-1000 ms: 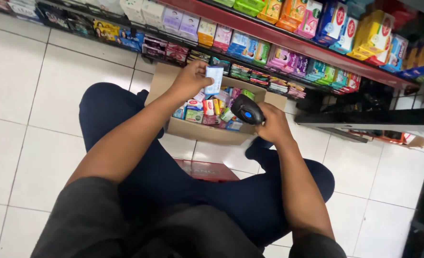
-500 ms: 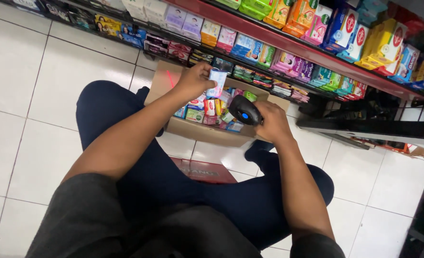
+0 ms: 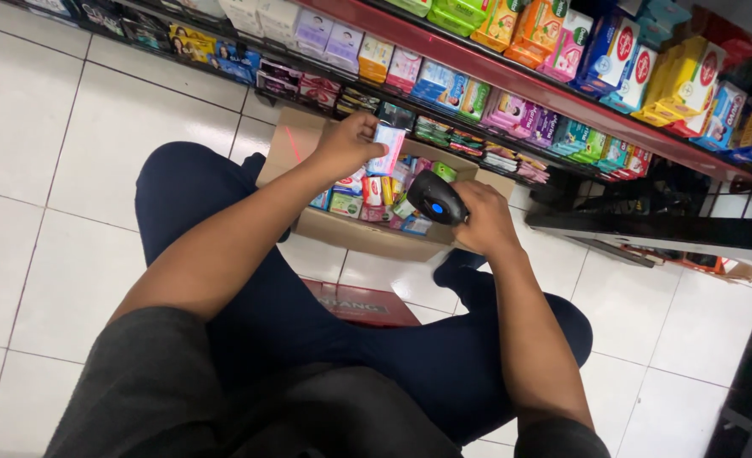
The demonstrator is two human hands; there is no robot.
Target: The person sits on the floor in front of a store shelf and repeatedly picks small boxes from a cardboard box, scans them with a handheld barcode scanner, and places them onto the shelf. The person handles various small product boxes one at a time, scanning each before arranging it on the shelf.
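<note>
small pale-blue packet [image 3: 389, 149] sits pinched in the left hand [image 3: 346, 146], thumb on the near face and fingers curled round the far edge, held upright above the back left part of an open cardboard box [image 3: 355, 231]; a pinkish-red glow falls across the packet's face. right hand [image 3: 482, 220] is wrapped closed round the grip of a black handheld scanner [image 3: 436, 198], with a blue button showing on its top; scanner head points toward the packet, near it but not touching. a thin red line shows on the left flap of the box. box rests on the white tiled floor [image 3: 71, 161] just in front of the bottom shelf [image 3: 512, 85], and holds a jumble of small coloured packs [image 3: 367, 195], red, green, pink and blue, lying at mixed angles. shelf rows above carry boxed goods in purple, pink, orange, yellow and blue, standing side by side. person is seated low, legs in dark blue trousers [image 3: 223, 220] spread either side of the box, with a red stool [image 3: 363, 305] edge visible between the knees
</note>
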